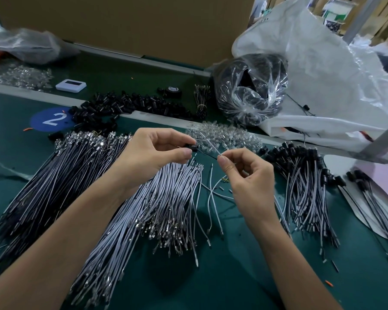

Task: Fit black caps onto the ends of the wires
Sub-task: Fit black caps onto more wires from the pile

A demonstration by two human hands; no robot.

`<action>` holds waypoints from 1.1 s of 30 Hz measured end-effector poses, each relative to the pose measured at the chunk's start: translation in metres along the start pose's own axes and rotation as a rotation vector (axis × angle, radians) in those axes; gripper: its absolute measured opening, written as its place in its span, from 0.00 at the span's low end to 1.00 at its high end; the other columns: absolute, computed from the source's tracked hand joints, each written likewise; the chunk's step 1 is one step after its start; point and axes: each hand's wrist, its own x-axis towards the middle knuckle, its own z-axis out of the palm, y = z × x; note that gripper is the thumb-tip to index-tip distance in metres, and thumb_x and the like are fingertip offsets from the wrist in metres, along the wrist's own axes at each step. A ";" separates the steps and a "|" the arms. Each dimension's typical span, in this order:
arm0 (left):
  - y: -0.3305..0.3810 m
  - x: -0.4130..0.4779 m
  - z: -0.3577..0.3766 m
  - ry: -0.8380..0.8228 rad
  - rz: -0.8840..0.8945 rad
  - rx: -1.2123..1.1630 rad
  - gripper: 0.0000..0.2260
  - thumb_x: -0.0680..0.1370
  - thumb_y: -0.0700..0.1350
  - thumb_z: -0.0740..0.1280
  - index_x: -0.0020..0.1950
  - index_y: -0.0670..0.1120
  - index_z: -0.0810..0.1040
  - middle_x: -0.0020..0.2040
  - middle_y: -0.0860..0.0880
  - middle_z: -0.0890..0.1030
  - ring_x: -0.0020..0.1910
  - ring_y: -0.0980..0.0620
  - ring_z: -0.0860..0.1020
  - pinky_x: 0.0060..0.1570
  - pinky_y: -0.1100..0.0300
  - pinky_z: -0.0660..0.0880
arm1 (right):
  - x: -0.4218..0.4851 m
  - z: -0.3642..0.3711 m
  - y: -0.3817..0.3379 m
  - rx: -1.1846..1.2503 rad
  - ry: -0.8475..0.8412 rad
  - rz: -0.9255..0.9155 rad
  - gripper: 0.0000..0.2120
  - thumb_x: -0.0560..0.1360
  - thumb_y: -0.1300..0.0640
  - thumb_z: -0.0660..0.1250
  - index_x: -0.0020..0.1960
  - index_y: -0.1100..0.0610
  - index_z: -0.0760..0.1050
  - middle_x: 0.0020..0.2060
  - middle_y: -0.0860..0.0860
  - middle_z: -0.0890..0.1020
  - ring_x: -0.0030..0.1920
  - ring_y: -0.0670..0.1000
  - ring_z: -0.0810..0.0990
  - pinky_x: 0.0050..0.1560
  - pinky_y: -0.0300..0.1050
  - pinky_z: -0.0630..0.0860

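Green mat (pixel 233 276) (numbered blue disc (pixel 51 119)) before cardboard wall (pixel 132 25).

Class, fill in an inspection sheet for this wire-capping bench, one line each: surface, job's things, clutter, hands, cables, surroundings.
Surface: green mat, with a blue disc marked 2 at its left.
Job's things: black cap pinched in the left hand; single wire pinched in the right hand, its end near the cap; loose caps heaped behind; capped wires piled at right.
Clutter: clear parts, tape roll, white device, orange scraps.
Hands: both bare, each pinching with thumb and forefinger.
Cables: grey wire bundle under the hands, dark wire bundle to its left, both loose on the mat.
Surroundings: cardboard box behind; bag of caps and white plastic sack at right.
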 end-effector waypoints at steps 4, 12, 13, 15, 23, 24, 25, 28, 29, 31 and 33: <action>0.000 0.001 -0.001 0.013 0.003 0.002 0.11 0.68 0.41 0.74 0.50 0.46 0.84 0.43 0.47 0.86 0.43 0.50 0.85 0.47 0.65 0.79 | 0.000 0.000 -0.001 0.011 -0.051 0.001 0.06 0.75 0.60 0.72 0.41 0.51 0.80 0.32 0.47 0.80 0.32 0.47 0.74 0.32 0.46 0.72; -0.001 0.001 -0.002 0.026 0.013 0.027 0.09 0.72 0.36 0.73 0.50 0.47 0.85 0.43 0.48 0.86 0.43 0.52 0.84 0.45 0.67 0.78 | 0.000 -0.001 -0.001 0.022 -0.090 0.007 0.05 0.74 0.60 0.72 0.41 0.51 0.81 0.32 0.47 0.80 0.32 0.47 0.74 0.32 0.48 0.72; -0.001 0.001 -0.002 0.021 0.013 0.034 0.09 0.72 0.36 0.73 0.50 0.47 0.85 0.44 0.48 0.86 0.43 0.52 0.84 0.45 0.67 0.78 | 0.000 -0.001 0.000 0.016 -0.087 0.008 0.06 0.74 0.60 0.72 0.41 0.51 0.81 0.32 0.48 0.80 0.32 0.48 0.74 0.32 0.49 0.72; -0.001 0.002 -0.002 0.008 0.011 0.047 0.09 0.72 0.37 0.73 0.50 0.48 0.85 0.44 0.48 0.86 0.45 0.50 0.85 0.47 0.66 0.79 | -0.001 0.000 0.000 0.007 -0.071 0.008 0.06 0.75 0.60 0.72 0.41 0.51 0.80 0.32 0.47 0.80 0.32 0.47 0.74 0.32 0.47 0.72; -0.003 0.001 0.000 -0.022 0.007 0.024 0.09 0.71 0.38 0.74 0.49 0.48 0.85 0.44 0.48 0.86 0.45 0.50 0.85 0.49 0.63 0.80 | 0.001 -0.001 0.002 -0.029 0.016 0.010 0.07 0.75 0.60 0.72 0.40 0.51 0.80 0.30 0.42 0.78 0.30 0.43 0.71 0.29 0.38 0.69; -0.002 0.001 0.000 -0.017 0.008 0.016 0.09 0.71 0.38 0.74 0.50 0.47 0.85 0.44 0.47 0.86 0.44 0.49 0.85 0.48 0.63 0.80 | 0.001 -0.001 0.001 -0.018 -0.003 0.010 0.07 0.75 0.60 0.72 0.40 0.51 0.80 0.30 0.42 0.79 0.30 0.43 0.72 0.30 0.37 0.70; -0.002 0.001 0.000 -0.011 0.011 0.010 0.09 0.71 0.39 0.73 0.50 0.46 0.84 0.44 0.46 0.86 0.44 0.49 0.85 0.48 0.63 0.80 | 0.000 -0.001 0.000 -0.007 -0.026 0.008 0.07 0.75 0.60 0.72 0.40 0.51 0.80 0.31 0.43 0.79 0.30 0.42 0.73 0.31 0.36 0.71; -0.002 0.002 0.000 -0.002 0.019 -0.001 0.09 0.71 0.38 0.73 0.51 0.45 0.84 0.44 0.46 0.86 0.43 0.50 0.85 0.45 0.65 0.79 | 0.000 0.000 -0.001 -0.018 -0.065 -0.005 0.07 0.75 0.60 0.72 0.40 0.50 0.80 0.32 0.42 0.80 0.31 0.42 0.74 0.31 0.37 0.72; -0.002 0.001 0.000 -0.003 0.019 -0.008 0.09 0.71 0.38 0.73 0.51 0.44 0.84 0.44 0.46 0.86 0.43 0.51 0.85 0.45 0.65 0.79 | 0.000 0.000 -0.001 -0.029 -0.065 -0.006 0.07 0.75 0.60 0.72 0.40 0.50 0.80 0.32 0.42 0.80 0.31 0.43 0.74 0.31 0.40 0.72; -0.002 0.001 0.001 -0.010 0.014 -0.021 0.11 0.70 0.40 0.73 0.51 0.44 0.84 0.44 0.46 0.86 0.43 0.51 0.84 0.45 0.65 0.79 | 0.000 0.000 0.000 -0.043 -0.051 -0.001 0.08 0.75 0.60 0.72 0.40 0.49 0.79 0.31 0.42 0.79 0.31 0.45 0.74 0.31 0.43 0.72; -0.002 0.001 0.001 -0.021 0.005 -0.031 0.12 0.67 0.41 0.74 0.51 0.44 0.83 0.44 0.45 0.86 0.43 0.50 0.85 0.45 0.64 0.80 | 0.001 -0.001 0.002 -0.043 -0.027 0.002 0.09 0.75 0.60 0.72 0.39 0.48 0.79 0.30 0.42 0.79 0.30 0.44 0.73 0.30 0.41 0.70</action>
